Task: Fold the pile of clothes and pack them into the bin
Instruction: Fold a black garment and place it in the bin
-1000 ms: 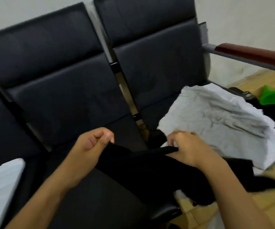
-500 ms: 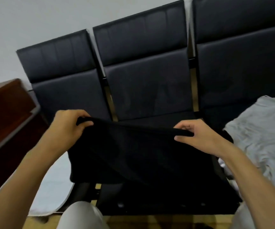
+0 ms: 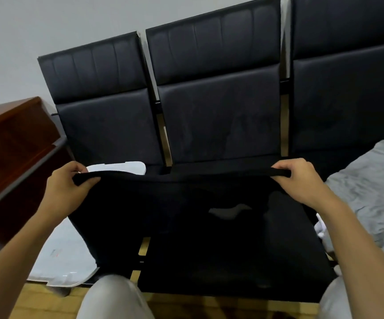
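A black garment (image 3: 175,215) is stretched out above the black bench seats. My left hand (image 3: 67,187) grips its top left corner, thumb curled over the edge. My right hand (image 3: 299,180) grips the top right corner the same way. The cloth hangs down between my hands towards my knees. A rumpled grey garment (image 3: 370,192) lies on the seat at the right. A white bin (image 3: 71,256) sits on the left seat, mostly hidden behind the black garment and my left arm.
Three black padded backrests (image 3: 218,100) stand against a pale wall. A dark wooden armrest (image 3: 13,157) with a grey frame is at the left. My knees in light trousers (image 3: 115,298) are at the bottom, over a wooden floor.
My hands have drawn further apart and spread the black garment wide in front of the middle seat. The view has swung left, away from the clothes pile, and the white bin has come into sight.
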`<state>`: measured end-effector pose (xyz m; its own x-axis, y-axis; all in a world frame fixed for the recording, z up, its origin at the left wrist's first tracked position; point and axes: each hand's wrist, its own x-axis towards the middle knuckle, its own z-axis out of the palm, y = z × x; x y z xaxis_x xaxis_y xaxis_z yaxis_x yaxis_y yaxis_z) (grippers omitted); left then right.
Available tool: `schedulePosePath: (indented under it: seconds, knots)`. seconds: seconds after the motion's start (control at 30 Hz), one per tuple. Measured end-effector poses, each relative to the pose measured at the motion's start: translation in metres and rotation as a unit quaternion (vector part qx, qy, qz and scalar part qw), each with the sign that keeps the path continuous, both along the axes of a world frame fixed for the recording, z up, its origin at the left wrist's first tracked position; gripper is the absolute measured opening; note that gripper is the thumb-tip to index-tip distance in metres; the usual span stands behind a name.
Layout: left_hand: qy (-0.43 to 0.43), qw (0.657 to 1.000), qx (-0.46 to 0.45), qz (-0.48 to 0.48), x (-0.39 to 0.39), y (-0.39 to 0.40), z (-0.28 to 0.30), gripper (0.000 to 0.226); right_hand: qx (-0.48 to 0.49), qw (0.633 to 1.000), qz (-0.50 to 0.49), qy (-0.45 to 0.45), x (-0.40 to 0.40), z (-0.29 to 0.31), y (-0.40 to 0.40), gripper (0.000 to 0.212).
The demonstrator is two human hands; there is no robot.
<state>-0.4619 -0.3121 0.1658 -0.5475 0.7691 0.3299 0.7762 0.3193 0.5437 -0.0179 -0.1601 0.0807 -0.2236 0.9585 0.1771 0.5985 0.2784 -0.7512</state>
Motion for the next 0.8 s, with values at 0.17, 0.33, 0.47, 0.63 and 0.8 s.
schedulePosePath:
  seconds: [0.17,0.33,0.47,0.63,0.8]
  knots:
    - [0.009,1.0,0.014,-0.009,0.003,-0.003,-0.003,0.009,0.076,0.995,-0.055,0.042,0.008,0.007,-0.002,0.014]
    - [-0.226,0.974,0.009,-0.029,0.016,-0.007,-0.013,0.014,-0.003,0.977,0.009,0.214,0.007,0.012,-0.008,0.025]
    - [-0.484,0.873,0.016,-0.054,0.027,-0.011,-0.011,0.027,-0.062,0.945,0.009,0.32,0.006,0.019,-0.011,0.031]
    - [-0.585,0.805,0.09,-0.053,0.029,-0.013,-0.008,0.023,-0.175,0.871,-0.085,0.451,0.008,0.036,-0.019,0.018]
    - [-0.462,0.883,-0.063,-0.052,0.035,-0.004,-0.013,0.025,-0.286,0.833,-0.048,0.471,0.013,0.04,-0.02,0.026]
